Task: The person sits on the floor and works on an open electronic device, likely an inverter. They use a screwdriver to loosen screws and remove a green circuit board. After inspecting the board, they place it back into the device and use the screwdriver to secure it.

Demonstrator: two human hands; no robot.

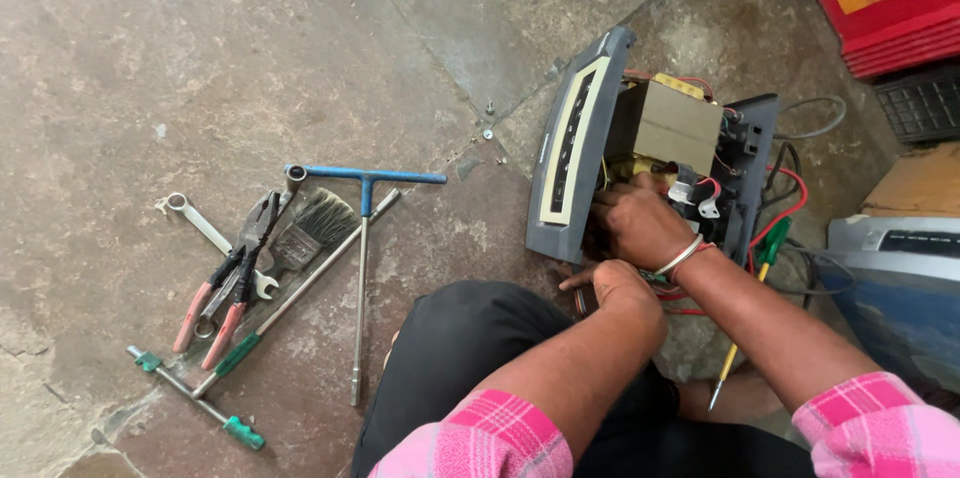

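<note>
Reaching into one opened inverter [600,138], two hands [640,223] [612,283]; each grip's state cannot be told.

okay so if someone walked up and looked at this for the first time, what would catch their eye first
Most likely the opened grey device at centre right, its cover off, showing a yellowish transformer and red wires, with the right hand reaching inside and the left hand just below it. Next, the tools spread on the stone floor to the left: a blue T-handle wrench, red-handled pliers and a paintbrush.
</note>
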